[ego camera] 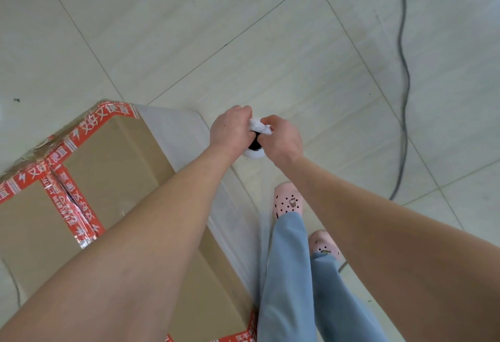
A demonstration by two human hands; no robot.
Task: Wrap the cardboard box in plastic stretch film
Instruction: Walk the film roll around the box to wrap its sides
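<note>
Both our arms reach fwd & down, bare, w/ elbows out of view. L forearm (162,219) runs from bottom-left up to centre. R forearm (365,219) comes in from the right edge, so the two converge in a V. Wrists are about straight, backs of both hands face up twd us. Our left hand (230,130) & right hand (281,138) meet at centre, knuckles close together. Both are curled: L fingers wrap down out of sight round the film roll (254,154), R thumb & fingers pinch its white top from the other side. Fingertips are mostly hidden, so we can't tell exact grip pts.
</note>
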